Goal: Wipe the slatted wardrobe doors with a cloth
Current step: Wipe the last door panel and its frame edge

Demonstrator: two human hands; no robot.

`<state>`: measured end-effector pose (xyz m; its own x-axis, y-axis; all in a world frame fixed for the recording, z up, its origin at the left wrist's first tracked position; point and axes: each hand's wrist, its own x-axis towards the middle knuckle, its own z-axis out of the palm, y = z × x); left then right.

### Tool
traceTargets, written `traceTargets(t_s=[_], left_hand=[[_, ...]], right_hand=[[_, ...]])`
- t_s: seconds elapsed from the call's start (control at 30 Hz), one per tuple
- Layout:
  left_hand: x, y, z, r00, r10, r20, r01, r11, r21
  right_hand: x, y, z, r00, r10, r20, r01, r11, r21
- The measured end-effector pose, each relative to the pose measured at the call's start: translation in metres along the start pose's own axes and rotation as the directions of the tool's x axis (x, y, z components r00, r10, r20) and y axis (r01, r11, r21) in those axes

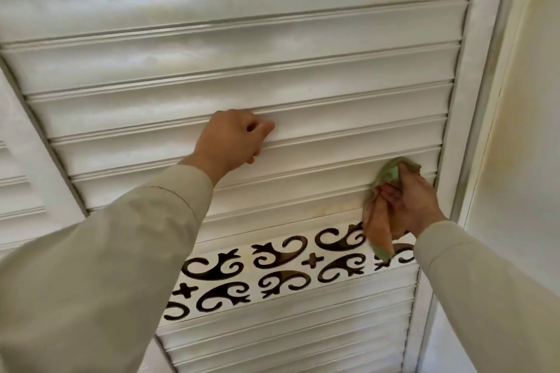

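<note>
A white slatted wardrobe door [230,63] fills the view, seen from close below. My left hand [233,139] grips the edge of a slat near the middle, fingers curled over it and thumb beneath. My right hand [409,200] holds a green and orange cloth [385,197] bunched against a slat at the door's right end, next to the frame. A tail of the cloth hangs down over the ornamental band.
A white band with dark scroll cut-outs [272,272] crosses the door below my hands, with more slats under it. The door's right frame [472,94] meets a cream wall [527,130]. A second slatted door [21,185] shows at the left edge.
</note>
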<state>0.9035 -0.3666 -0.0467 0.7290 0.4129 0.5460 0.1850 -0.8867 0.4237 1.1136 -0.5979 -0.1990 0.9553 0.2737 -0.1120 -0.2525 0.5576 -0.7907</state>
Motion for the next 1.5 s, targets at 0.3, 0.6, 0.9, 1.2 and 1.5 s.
traceTargets(t_s=[0.3,0.6,0.9,1.2,1.5], left_hand=[[0.000,-0.002,0.003,0.999,0.027,-0.028,-0.027,1.000,-0.006],[-0.002,-0.003,0.008,0.991,-0.011,-0.132,0.005,0.999,-0.052],[-0.006,-0.007,0.001,0.994,-0.036,-0.099,0.026,0.994,-0.105],[-0.004,-0.009,0.002,0.997,-0.010,-0.081,0.003,0.996,-0.090],[-0.001,-0.009,0.003,0.998,0.038,-0.050,-0.040,0.998,-0.049]], right_hand=[[-0.059,0.068,0.069,0.849,0.242,0.469,-0.009,0.896,-0.445],[-0.080,0.118,0.116,0.774,0.319,0.547,0.043,0.836,-0.548],[-0.035,0.056,0.031,0.990,0.063,0.123,-0.036,0.977,-0.210],[0.013,-0.001,-0.016,0.941,-0.004,-0.338,0.046,0.992,0.115],[-0.050,0.046,0.099,0.934,0.114,0.338,-0.103,0.993,-0.050]])
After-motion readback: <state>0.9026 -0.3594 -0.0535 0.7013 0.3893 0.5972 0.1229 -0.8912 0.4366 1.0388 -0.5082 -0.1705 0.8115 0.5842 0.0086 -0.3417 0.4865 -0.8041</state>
